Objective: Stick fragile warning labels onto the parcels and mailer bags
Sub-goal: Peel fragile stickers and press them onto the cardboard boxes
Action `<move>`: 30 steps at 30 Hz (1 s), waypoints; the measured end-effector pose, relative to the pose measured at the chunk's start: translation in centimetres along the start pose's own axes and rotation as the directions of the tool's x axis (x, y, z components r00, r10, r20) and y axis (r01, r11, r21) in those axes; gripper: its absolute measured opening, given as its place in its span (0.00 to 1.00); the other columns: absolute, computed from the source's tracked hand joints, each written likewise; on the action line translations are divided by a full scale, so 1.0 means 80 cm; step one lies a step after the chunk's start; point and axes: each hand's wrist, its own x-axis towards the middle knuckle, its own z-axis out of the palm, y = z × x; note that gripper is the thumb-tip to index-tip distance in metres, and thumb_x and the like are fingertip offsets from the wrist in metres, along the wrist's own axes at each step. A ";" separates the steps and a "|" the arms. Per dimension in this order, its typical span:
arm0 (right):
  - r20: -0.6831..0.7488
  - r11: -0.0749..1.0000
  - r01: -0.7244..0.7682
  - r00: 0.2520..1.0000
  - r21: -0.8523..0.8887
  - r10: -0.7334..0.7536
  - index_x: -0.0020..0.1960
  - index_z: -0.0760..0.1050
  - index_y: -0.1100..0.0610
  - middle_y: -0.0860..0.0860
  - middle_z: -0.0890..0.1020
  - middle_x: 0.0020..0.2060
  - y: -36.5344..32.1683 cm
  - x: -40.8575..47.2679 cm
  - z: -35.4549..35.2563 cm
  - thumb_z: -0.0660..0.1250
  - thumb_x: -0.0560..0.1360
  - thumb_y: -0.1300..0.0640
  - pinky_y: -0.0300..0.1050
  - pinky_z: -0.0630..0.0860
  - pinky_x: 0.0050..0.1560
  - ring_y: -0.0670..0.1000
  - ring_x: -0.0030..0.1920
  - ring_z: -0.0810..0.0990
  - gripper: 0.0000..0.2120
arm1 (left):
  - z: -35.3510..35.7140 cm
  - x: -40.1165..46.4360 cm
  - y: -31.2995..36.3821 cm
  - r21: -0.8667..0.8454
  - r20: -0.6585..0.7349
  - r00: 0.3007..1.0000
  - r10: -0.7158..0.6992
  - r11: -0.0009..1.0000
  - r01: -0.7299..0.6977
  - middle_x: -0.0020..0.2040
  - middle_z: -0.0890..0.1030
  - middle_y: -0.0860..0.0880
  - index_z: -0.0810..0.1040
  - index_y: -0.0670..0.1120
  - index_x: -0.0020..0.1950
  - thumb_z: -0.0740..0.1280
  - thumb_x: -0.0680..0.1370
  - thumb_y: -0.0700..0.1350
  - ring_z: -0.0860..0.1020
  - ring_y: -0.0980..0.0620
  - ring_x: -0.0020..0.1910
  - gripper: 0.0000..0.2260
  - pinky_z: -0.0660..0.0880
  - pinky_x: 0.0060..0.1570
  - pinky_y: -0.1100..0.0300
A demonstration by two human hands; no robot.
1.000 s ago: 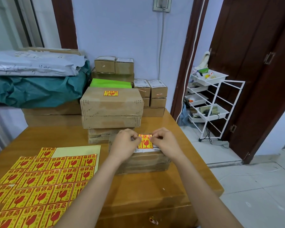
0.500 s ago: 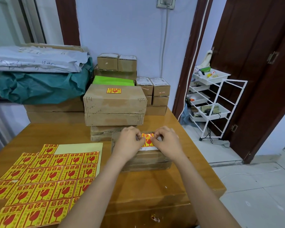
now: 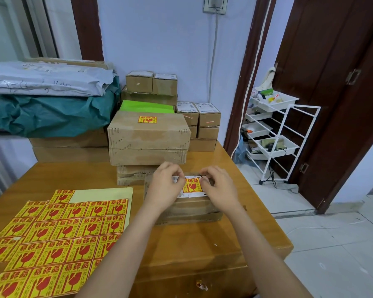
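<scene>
At the far left of the wooden table (image 3: pixel 202 244), a sheet of yellow-and-red fragile labels (image 3: pixel 58 235) is laid flat, with a strip of bare backing paper exposed at its upper right corner. Behind the sheet, against the wall, grey mailer bags (image 3: pixel 45 79) are piled on a crumpled teal bag (image 3: pixel 52 115), which is supported by flat cardboard boxes. Toward the centre, a stack of brown parcels (image 3: pixel 148 145) is positioned; a fragile sticker (image 3: pixel 147 119) is already fixed on the topmost box, and a green package (image 3: pixel 145 107) is seen just behind it. In front of this stack, a low brown parcel (image 3: pixel 187 210) is placed on the table, with a white shipping slip on its top face. The left hand (image 3: pixel 167 186) is held over the left part of this parcel with its fingers curled, touching the left edge of a fragile label (image 3: pixel 191 185) that is positioned on the slip. The right hand (image 3: pixel 219 186) is held at the label's right edge, also with curled fingers; whether the edges are pinched or merely pressed down cannot be told. Further right, small cartons (image 3: pixel 198 117) are stacked at the wall. Beyond the table edge, a white wire rack (image 3: pixel 282 134) with trays is stood on the tiled floor beside a dark wooden door (image 3: pixel 342 93).
</scene>
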 end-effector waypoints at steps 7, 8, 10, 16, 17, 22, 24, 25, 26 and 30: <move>0.057 0.971 0.123 0.992 -0.206 -0.113 0.54 0.79 0.42 0.39 0.74 0.51 -0.004 -0.004 0.002 0.63 0.76 0.49 0.43 0.65 0.49 0.43 0.53 0.68 0.09 | 0.010 -0.002 -0.003 0.125 0.094 0.996 0.009 0.992 -0.021 0.65 0.73 0.48 0.83 0.44 0.47 0.67 0.75 0.43 0.66 0.51 0.68 0.06 0.60 0.58 0.64; 0.049 0.974 0.115 0.993 -0.196 -0.107 0.54 0.80 0.43 0.39 0.74 0.51 -0.004 -0.004 0.003 0.64 0.76 0.49 0.43 0.65 0.50 0.43 0.53 0.68 0.09 | 0.010 -0.002 -0.003 0.133 0.100 0.995 0.007 0.991 -0.021 0.66 0.73 0.48 0.82 0.45 0.47 0.67 0.74 0.43 0.66 0.51 0.68 0.05 0.61 0.60 0.63; 0.025 0.981 0.089 0.996 -0.174 -0.085 0.53 0.80 0.44 0.41 0.75 0.50 -0.004 -0.005 0.004 0.65 0.76 0.50 0.43 0.66 0.50 0.43 0.53 0.69 0.09 | 0.011 -0.002 -0.003 0.140 0.098 0.995 -0.007 0.990 -0.007 0.66 0.73 0.47 0.82 0.45 0.47 0.68 0.74 0.43 0.65 0.51 0.69 0.05 0.61 0.62 0.62; -0.040 0.991 0.010 0.999 -0.136 -0.016 0.54 0.80 0.50 0.43 0.74 0.49 -0.002 -0.004 0.006 0.64 0.76 0.54 0.37 0.63 0.44 0.42 0.51 0.67 0.09 | 0.014 -0.001 -0.003 0.184 -0.056 0.996 -0.071 0.980 0.080 0.54 0.77 0.47 0.80 0.42 0.44 0.64 0.75 0.41 0.72 0.48 0.57 0.06 0.66 0.50 0.62; -0.053 0.991 -0.007 0.999 -0.134 0.000 0.55 0.80 0.51 0.44 0.75 0.49 -0.001 -0.003 0.007 0.64 0.76 0.54 0.37 0.63 0.44 0.42 0.51 0.67 0.10 | 0.014 -0.001 -0.003 0.187 -0.090 0.992 -0.087 0.977 0.103 0.52 0.78 0.47 0.80 0.42 0.43 0.64 0.76 0.41 0.73 0.48 0.55 0.06 0.68 0.49 0.61; -0.041 0.988 -0.063 0.998 -0.139 0.057 0.61 0.78 0.52 0.45 0.76 0.55 -0.001 -0.001 0.007 0.62 0.78 0.52 0.40 0.67 0.48 0.46 0.58 0.68 0.14 | 0.008 0.002 -0.003 0.124 -0.091 0.989 -0.117 0.984 0.128 0.52 0.79 0.47 0.81 0.42 0.47 0.64 0.77 0.41 0.75 0.49 0.53 0.06 0.70 0.49 0.60; 0.015 0.984 -0.085 0.996 -0.160 0.088 0.66 0.74 0.51 0.46 0.74 0.62 -0.004 0.002 0.003 0.60 0.79 0.48 0.44 0.68 0.57 0.48 0.64 0.65 0.17 | 0.005 0.003 -0.004 0.078 -0.051 0.989 -0.139 0.987 0.142 0.55 0.79 0.47 0.81 0.42 0.53 0.64 0.77 0.42 0.75 0.50 0.57 0.09 0.70 0.53 0.60; 0.056 0.979 -0.111 0.991 -0.174 0.122 0.69 0.70 0.51 0.47 0.71 0.67 -0.005 0.003 0.001 0.58 0.79 0.46 0.46 0.66 0.61 0.49 0.68 0.63 0.20 | 0.004 0.004 -0.004 0.068 -0.028 0.988 -0.150 0.986 0.152 0.58 0.78 0.48 0.80 0.43 0.57 0.64 0.78 0.43 0.74 0.50 0.59 0.11 0.70 0.56 0.59; 0.103 0.972 -0.145 0.981 -0.185 0.166 0.72 0.66 0.51 0.47 0.67 0.71 -0.007 0.005 0.000 0.57 0.79 0.44 0.48 0.64 0.64 0.49 0.71 0.60 0.23 | 0.003 0.004 -0.004 0.072 -0.005 0.987 -0.160 0.985 0.159 0.60 0.78 0.48 0.78 0.43 0.61 0.63 0.78 0.44 0.73 0.50 0.61 0.13 0.70 0.59 0.57; 0.220 0.947 -0.259 0.929 -0.192 0.299 0.75 0.59 0.53 0.48 0.61 0.74 -0.010 0.017 0.000 0.51 0.79 0.38 0.52 0.64 0.64 0.52 0.72 0.60 0.30 | 0.004 0.004 0.001 0.180 0.063 0.981 -0.186 0.969 0.172 0.67 0.74 0.47 0.71 0.45 0.70 0.61 0.80 0.50 0.69 0.47 0.68 0.20 0.66 0.68 0.49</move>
